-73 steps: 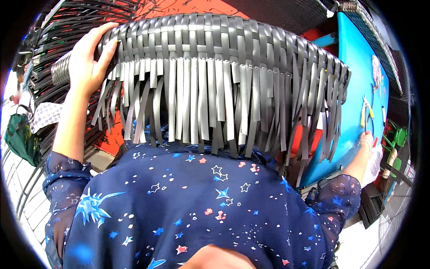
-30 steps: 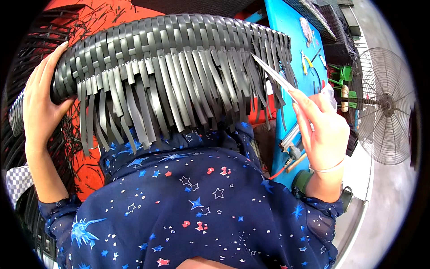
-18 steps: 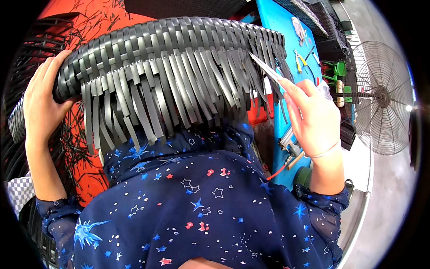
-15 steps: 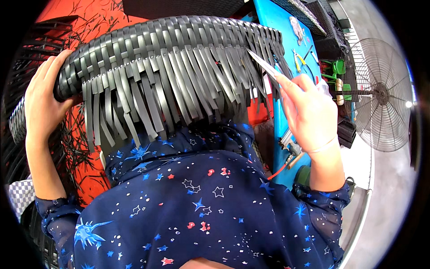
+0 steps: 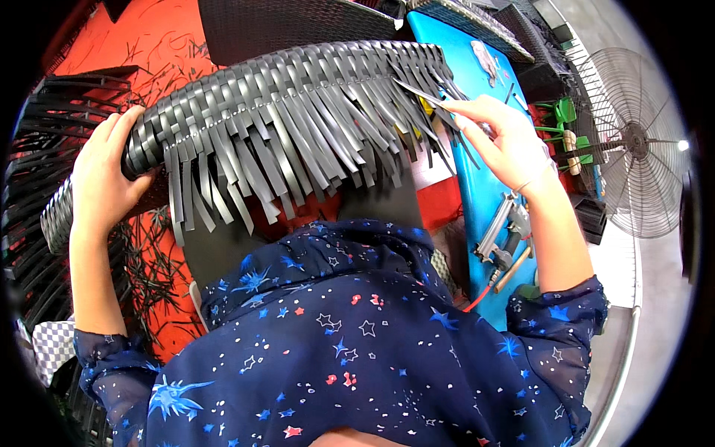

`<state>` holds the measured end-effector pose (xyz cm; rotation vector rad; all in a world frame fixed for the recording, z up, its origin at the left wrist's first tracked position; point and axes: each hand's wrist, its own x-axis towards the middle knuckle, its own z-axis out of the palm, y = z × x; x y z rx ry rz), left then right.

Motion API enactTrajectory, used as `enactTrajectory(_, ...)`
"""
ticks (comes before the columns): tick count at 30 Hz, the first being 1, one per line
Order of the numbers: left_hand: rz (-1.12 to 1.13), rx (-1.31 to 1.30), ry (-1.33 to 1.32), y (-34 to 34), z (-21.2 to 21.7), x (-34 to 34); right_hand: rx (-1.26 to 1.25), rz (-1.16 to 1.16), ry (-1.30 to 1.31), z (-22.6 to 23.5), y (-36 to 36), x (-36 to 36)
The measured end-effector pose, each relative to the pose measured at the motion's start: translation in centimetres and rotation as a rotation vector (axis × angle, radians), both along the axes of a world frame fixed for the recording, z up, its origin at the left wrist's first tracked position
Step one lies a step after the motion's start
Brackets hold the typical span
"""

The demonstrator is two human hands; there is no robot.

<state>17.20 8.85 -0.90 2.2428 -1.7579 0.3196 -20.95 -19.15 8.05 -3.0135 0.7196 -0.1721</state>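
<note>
A black woven wicker piece (image 5: 298, 71), long and curved, lies across in front of me, with many loose flat strips hanging from its near edge. My left hand (image 5: 108, 179) is closed around its left end, thumb below and fingers over the top. My right hand (image 5: 506, 141) holds what look like scissors (image 5: 424, 94), their pointed metal tip among the strips near the right end. The handles are mostly hidden in my fingers. I cannot tell whether the blades touch a strip.
A blue bench (image 5: 473, 186) stands at my right, bearing a metal air tool (image 5: 503, 235) with a red hose. Dark scraps (image 5: 160, 276) litter the red floor. Other dark woven pieces (image 5: 290, 30) stand at the back. A large fan (image 5: 634, 141) is at far right.
The woven piece and my left hand appear shifted right, partly because the whole view has shifted. The scissors now lie lower and flatter among the strips at the right end.
</note>
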Motion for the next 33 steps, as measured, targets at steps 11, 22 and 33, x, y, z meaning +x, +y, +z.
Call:
enactTrajectory(11, 0.055, 0.149, 0.038, -1.5, 1.6, -1.1, -0.024, 0.074, 0.204, 3.7, -1.2, 3.9)
enactTrajectory(22, 0.017, 0.041, -0.005, 1.7, -2.6, -2.0, 0.086, -0.002, 0.091, -1.0, 0.1, 3.1)
enactTrajectory(33, 0.025, -0.012, -0.013, 1.1, -3.4, -1.1, -0.149, 0.006, -0.266, -9.9, -0.8, 1.4)
